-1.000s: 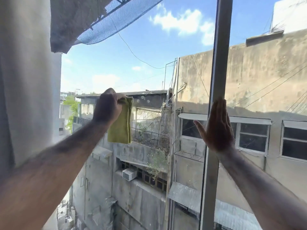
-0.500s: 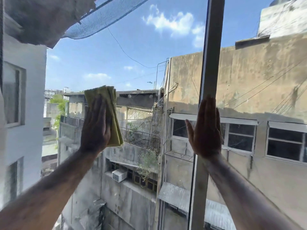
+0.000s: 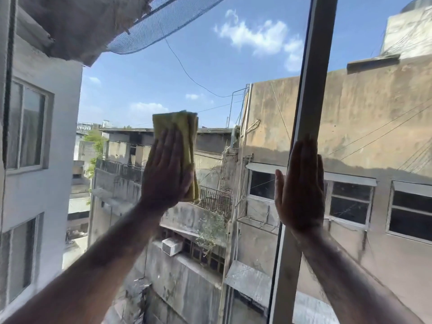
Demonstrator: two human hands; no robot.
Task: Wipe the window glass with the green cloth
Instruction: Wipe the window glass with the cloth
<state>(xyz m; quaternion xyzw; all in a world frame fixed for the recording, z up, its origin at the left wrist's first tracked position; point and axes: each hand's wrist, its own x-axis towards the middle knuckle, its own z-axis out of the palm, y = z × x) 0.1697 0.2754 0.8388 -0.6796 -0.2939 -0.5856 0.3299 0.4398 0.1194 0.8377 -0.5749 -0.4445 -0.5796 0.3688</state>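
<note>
My left hand (image 3: pixel 167 169), fingers spread flat, presses the folded green cloth (image 3: pixel 184 132) against the clear window glass (image 3: pixel 210 66). My right hand (image 3: pixel 301 185), open-palmed with fingers together, lies flat on the grey vertical window frame (image 3: pixel 313 78), well right of the cloth.
</note>
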